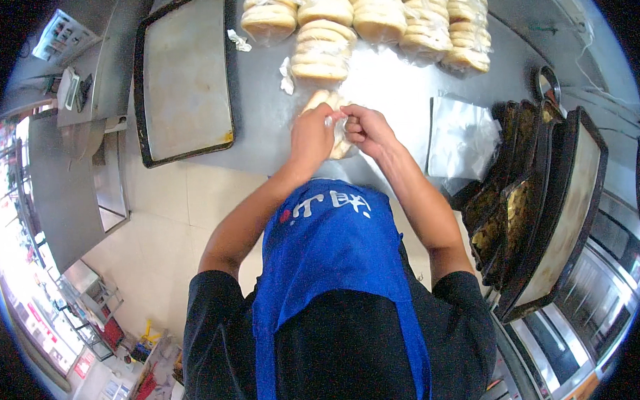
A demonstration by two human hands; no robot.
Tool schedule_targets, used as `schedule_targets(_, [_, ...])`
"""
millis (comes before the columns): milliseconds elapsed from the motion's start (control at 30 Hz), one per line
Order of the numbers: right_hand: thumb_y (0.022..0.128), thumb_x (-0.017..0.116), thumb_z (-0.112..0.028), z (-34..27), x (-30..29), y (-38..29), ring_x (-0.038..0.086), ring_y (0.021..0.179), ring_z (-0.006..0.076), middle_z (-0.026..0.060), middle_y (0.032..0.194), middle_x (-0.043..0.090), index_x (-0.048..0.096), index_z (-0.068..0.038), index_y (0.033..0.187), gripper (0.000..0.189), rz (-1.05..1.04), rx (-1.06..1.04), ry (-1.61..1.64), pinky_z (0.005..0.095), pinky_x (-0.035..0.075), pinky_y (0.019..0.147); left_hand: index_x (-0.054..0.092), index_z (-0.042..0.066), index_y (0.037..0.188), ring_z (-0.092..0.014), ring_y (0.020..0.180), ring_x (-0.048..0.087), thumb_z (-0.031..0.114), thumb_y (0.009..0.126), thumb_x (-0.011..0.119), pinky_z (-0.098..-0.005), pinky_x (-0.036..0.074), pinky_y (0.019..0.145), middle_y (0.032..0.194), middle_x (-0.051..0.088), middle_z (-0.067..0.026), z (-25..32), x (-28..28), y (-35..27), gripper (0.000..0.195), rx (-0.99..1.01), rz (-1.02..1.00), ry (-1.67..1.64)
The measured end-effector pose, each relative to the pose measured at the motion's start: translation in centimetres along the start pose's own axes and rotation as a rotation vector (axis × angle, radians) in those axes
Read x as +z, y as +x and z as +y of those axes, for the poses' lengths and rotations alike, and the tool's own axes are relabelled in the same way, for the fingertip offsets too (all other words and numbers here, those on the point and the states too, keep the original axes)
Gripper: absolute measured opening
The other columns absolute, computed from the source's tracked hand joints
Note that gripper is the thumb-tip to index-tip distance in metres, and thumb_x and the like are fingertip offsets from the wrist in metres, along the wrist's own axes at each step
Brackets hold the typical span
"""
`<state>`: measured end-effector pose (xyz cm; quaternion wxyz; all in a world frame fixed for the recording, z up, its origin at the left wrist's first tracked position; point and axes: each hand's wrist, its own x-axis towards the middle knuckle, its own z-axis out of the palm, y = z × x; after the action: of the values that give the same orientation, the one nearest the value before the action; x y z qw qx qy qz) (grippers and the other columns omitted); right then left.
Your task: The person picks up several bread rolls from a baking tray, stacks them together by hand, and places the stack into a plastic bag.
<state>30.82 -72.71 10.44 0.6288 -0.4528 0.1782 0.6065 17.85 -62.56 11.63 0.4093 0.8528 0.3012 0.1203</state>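
Note:
A clear plastic bag of round flat breads (340, 145) lies near the front edge of the steel table (267, 117). Over it, my left hand (312, 134) and my right hand (368, 128) meet, both pinching the bag's gathered plastic. The breads are partly hidden beneath my hands. Just beyond stands a bagged stack of flat breads (322, 50), with more bagged stacks (379, 15) in a row behind it. To the right of my right hand lies a pile of clear plastic bags (460, 139).
A dark-rimmed baking tray (186, 77) lies on the table at left. Crumpled white scraps (286, 77) sit near the stacks. At right, several blackened trays (510, 204) stand on edge beside a larger tray (561, 218). A round metal-rimmed object (548, 83) is behind them.

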Motion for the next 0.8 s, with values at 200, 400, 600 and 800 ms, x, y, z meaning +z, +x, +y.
schedule_targets(200, [0.098,0.061,-0.010,1.8,-0.4,1.2,0.026,0.043,0.0076,-0.0066,0.056,0.035,0.054,-0.011,0.083,0.017,0.108,0.053,0.268,0.0240,0.020,0.037,0.066,0.005,0.090,-0.039,0.087,0.064,-0.002,0.082,0.071,-0.0466,0.051,0.072,0.087,0.066,-0.0153,-2.4,0.8,-3.2,0.011,0.206,0.027,-0.050])
schedule_targets(400, [0.097,0.063,-0.009,2.1,-0.8,1.3,0.032,0.046,0.0079,-0.0046,0.059,0.038,0.054,-0.009,0.084,0.016,0.129,0.036,0.329,0.0257,0.021,0.039,0.068,0.003,0.092,-0.034,0.089,0.063,-0.003,0.078,0.070,-0.0422,0.052,0.077,0.086,0.066,-0.0136,-4.2,1.1,-3.0,0.015,0.415,-0.084,-0.087])
schedule_targets(600, [0.099,0.065,-0.015,1.5,0.0,1.6,0.032,0.046,0.0103,-0.0041,0.058,0.041,0.064,-0.003,0.093,0.013,0.199,-0.047,0.122,0.0263,0.026,0.040,0.070,0.006,0.092,-0.032,0.092,0.063,0.002,0.078,0.074,-0.0420,0.052,0.080,0.087,0.067,-0.0104,-4.6,1.3,-1.8,0.015,0.483,-0.119,-0.115])
schedule_targets(800, [0.092,0.074,-0.022,-0.3,0.9,0.8,0.062,0.059,0.0257,0.0109,0.075,0.068,0.076,-0.004,0.111,0.027,0.119,-0.471,-1.060,0.0366,0.052,0.057,0.073,0.010,0.093,-0.030,0.096,0.063,0.003,0.082,0.072,-0.0397,0.053,0.083,0.093,0.070,-0.0088,-5.6,1.1,-0.8,0.013,0.525,-0.184,-0.118])
